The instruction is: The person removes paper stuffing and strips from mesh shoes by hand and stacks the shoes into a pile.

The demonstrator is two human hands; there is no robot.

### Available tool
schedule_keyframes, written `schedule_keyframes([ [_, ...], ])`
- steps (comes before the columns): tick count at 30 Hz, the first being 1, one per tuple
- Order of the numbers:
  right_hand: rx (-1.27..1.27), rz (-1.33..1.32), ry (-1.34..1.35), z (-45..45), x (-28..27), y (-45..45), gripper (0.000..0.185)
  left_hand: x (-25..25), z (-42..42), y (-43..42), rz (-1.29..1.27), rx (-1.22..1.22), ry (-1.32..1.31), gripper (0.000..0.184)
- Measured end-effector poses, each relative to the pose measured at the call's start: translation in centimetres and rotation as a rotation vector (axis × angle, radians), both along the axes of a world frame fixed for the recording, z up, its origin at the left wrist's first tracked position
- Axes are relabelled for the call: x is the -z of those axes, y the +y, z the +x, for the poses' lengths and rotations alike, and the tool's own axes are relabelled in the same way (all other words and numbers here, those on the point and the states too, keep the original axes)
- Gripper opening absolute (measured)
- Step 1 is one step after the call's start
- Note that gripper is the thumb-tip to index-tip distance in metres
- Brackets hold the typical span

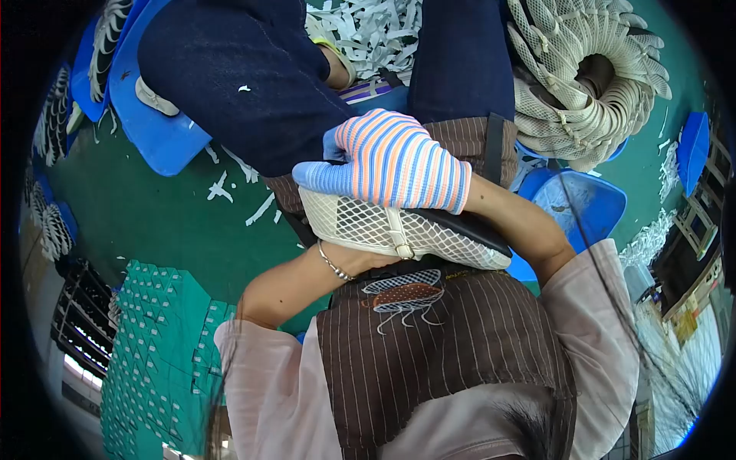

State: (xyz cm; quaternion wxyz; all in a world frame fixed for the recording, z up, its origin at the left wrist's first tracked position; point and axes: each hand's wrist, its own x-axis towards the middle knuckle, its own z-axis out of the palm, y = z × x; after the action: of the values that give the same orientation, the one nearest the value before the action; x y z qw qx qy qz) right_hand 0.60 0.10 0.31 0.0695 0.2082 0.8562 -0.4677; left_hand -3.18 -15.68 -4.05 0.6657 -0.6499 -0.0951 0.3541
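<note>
A white mesh shoe (360,222) with a narrow strap and small buckle lies sideways across my lap, its black inside partly showing. My right hand (399,161), in a striped glove with blue fingertips, is closed over the shoe's upper edge. Its thumb stretches toward the left end, and the other fingers curl out of sight on the far side. From the left, my bare left hand (379,259), a beaded bracelet at its wrist, reaches under the shoe. The shoe hides that hand's fingers. A brown striped apron (460,330) covers my front.
Many mesh shoes (590,84) are packed in a ring at the upper right. Blue plastic seats (165,142) stand at both sides. White scraps (368,34) litter the green floor (184,222). Green boxes (149,353) are stacked at lower left.
</note>
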Motion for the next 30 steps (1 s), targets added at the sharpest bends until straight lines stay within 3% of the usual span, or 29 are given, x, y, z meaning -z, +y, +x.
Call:
schedule_keyframes([
  [6, 0.0, -0.148, 0.086, 0.4, -0.3, 0.0, 0.065, -0.4, 0.3, -1.5, -0.159, -0.044, -0.204, 0.07],
  [12, -0.024, -0.12, 0.148, 0.9, -1.8, 0.5, 0.064, -1.0, 1.4, -2.7, -0.274, -0.055, -0.342, 0.071],
  [19, -0.037, -0.118, 0.166, 0.8, -2.2, 0.5, 0.061, 2.4, 0.4, -4.4, -0.031, -0.015, 0.036, 0.067],
  [26, -0.041, -0.084, 0.185, 0.9, -2.5, 0.3, 0.057, 2.9, 1.2, -6.5, -0.041, -0.022, 0.027, 0.064],
  [30, -0.023, -0.106, 0.239, 1.3, -2.9, 0.5, 0.055, 7.5, 1.2, -13.4, 0.126, -0.016, 0.279, 0.062],
])
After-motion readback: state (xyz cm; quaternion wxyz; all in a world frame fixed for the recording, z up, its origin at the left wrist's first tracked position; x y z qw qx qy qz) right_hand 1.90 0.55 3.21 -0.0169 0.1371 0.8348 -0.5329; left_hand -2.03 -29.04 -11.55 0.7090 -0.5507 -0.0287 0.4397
